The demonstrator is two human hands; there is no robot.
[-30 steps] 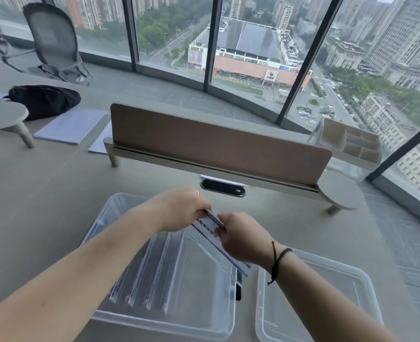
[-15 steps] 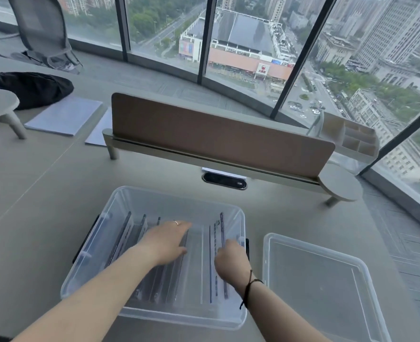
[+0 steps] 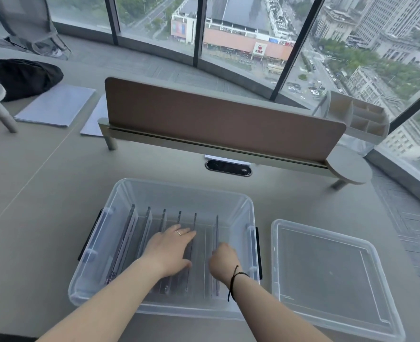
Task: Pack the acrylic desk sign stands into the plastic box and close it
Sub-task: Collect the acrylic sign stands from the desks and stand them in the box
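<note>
Clear acrylic stands [image 3: 140,240] lie in rows in the lidless box [image 3: 184,191]; left hand [image 3: 169,250] fingers flat on them, right hand [image 3: 222,261] fingers hidden, cannot tell

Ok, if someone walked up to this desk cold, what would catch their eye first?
Probably the clear box at the middle of the desk, with acrylic stands lined up on edge inside it and both hands down among them: the left hand lies flat on the stands, the right hand is curled beside the rightmost one. The lid lies off, just right of the box. Behind, a brown divider crosses the desk.
</note>
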